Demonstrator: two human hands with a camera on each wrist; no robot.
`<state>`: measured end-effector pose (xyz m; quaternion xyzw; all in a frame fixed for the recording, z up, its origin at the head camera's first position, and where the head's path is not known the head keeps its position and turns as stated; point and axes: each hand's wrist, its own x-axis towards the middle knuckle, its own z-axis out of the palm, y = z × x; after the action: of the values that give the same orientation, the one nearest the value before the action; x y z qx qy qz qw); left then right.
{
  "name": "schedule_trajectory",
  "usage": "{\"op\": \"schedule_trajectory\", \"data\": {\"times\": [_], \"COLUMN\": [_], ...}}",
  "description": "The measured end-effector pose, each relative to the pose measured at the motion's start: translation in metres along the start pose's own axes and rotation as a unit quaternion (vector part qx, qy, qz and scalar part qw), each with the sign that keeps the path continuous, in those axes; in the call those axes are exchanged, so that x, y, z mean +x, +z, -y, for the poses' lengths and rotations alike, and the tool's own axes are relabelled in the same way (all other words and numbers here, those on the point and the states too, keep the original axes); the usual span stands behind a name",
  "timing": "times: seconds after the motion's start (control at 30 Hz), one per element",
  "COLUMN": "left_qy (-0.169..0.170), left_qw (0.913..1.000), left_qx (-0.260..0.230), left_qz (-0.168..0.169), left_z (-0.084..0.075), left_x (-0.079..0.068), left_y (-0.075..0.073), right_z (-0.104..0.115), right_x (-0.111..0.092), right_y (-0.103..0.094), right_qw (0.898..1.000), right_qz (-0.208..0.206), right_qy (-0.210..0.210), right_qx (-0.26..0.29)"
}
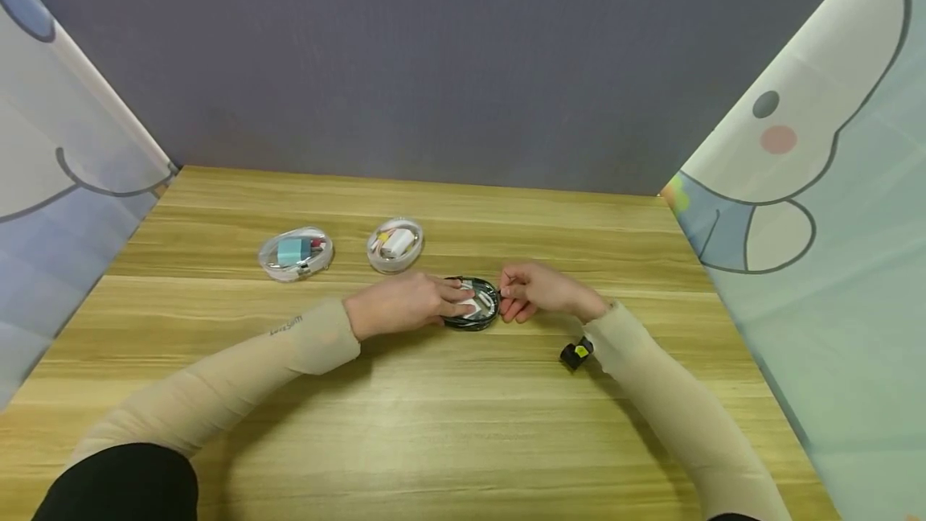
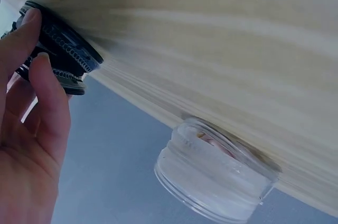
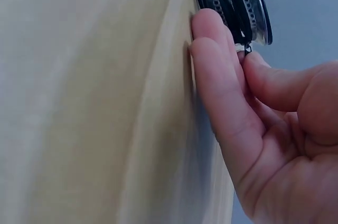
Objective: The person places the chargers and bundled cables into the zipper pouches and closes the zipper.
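A small round pouch (image 1: 490,302) with clear faces, black trim and a zipper lies at the middle of the table, with white items and a cable-like piece showing inside. My left hand (image 1: 401,304) holds it from the left, fingers over its top. In the left wrist view, the thumb and fingers grip the pouch (image 2: 63,49) by its side. At its right edge, my right hand (image 1: 542,289) pinches the zipper pull (image 3: 247,49) between thumb and forefinger. Black zipper teeth run along the pouch side in both wrist views; the part under my left hand is hidden.
Behind my left hand on the wooden table (image 1: 434,424) are two clear round pouches: one (image 1: 321,260) with a light-blue block, the other (image 1: 376,264) with a white block. A small black object (image 1: 571,357) with a yellow mark sits beside my right sleeve. A grey panel (image 1: 434,63) stands behind.
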<state>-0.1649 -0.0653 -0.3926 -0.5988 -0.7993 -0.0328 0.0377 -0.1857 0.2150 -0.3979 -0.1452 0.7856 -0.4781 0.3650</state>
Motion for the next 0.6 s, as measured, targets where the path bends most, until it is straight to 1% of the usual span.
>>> {"op": "schedule_trajectory", "data": {"times": [0.13, 0.3, 0.6], "left_qy": [-0.009, -0.018, -0.027], "left_qw": [0.9998, 0.9996, 0.9980], "left_qx": [0.015, 0.022, 0.054], "left_qz": [0.000, -0.009, -0.020], "left_z": [-0.002, -0.005, -0.009], "left_x": [0.000, 0.000, -0.004], "left_y": [0.002, 0.002, 0.004], "right_z": [-0.004, -0.009, -0.011], "right_x": [-0.005, -0.012, -0.020], "right_y": [0.002, 0.005, 0.013], "right_qw": [1.000, 1.000, 0.999], "right_qz": [0.002, 0.004, 0.015], "right_qy": [-0.003, -0.001, -0.003], "right_qx": [0.011, 0.012, 0.032]}}
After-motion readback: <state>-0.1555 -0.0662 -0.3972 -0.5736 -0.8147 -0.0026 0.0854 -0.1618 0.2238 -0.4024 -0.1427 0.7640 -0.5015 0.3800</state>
